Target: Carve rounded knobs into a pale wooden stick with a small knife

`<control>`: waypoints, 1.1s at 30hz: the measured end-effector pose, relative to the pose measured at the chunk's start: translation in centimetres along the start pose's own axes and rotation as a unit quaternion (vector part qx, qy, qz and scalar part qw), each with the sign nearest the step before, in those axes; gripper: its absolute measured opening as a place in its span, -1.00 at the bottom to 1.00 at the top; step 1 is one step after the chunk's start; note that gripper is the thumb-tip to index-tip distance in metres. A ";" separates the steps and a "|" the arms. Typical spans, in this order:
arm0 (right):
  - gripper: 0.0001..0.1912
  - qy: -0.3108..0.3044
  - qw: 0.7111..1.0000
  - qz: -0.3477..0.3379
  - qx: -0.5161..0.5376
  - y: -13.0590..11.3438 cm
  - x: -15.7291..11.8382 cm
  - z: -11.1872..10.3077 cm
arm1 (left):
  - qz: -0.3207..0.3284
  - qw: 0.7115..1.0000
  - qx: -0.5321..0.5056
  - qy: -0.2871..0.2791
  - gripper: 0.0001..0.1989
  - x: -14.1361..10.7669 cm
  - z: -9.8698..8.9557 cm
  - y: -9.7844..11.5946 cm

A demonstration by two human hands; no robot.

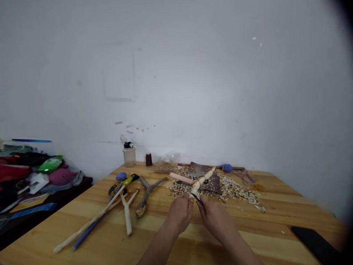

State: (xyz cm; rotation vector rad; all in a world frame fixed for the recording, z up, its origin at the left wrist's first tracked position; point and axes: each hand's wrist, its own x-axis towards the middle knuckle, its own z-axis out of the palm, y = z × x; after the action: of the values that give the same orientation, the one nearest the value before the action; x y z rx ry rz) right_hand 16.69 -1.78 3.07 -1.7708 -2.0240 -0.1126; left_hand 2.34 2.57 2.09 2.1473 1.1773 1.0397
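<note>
My left hand (180,211) is closed round the lower end of a pale peeled stick (205,179) with notched, knobbly carving, its tip pointing up and right. A smooth pinkish rod (180,178) reaches left from near the stick's middle; whether it is a branch of the same wood I cannot tell. In my closed right hand (213,215) is a dark, thin-bladed knife (197,199), its blade against the stick close to my left fingers. The knife's handle is hidden in my grip. Wood shavings (234,189) lie behind both hands, partly over a brown sheet (205,171).
Forked sticks (127,217) (146,195) and a long pale stick (88,223) lie left on the wooden table (275,228). Behind stand a bottle (129,154) and thread spool (149,159). Blue yarn (227,168) lies at the back, a black flat object (314,243) at right.
</note>
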 end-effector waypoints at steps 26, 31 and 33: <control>-0.75 0.132 0.987 -0.079 -0.048 1.4 -0.2 -0.2 | -0.141 0.834 -0.519 -0.122 -0.68 0.5 1.0 -0.2; -0.73 0.129 0.983 -0.082 -0.100 1.4 -0.2 -0.4 | -0.154 0.802 -0.562 -0.133 -0.71 0.6 0.7 -0.1; -0.75 0.131 0.982 -0.083 -0.107 1.5 -0.2 -0.4 | -0.157 0.796 -0.567 -0.139 -0.73 0.5 0.6 -0.1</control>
State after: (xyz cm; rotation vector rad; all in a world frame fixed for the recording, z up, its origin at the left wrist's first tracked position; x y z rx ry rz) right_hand 18.23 -1.83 2.98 -1.6054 -2.0202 -0.6034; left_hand 2.95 3.08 1.84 1.0350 0.4740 0.8720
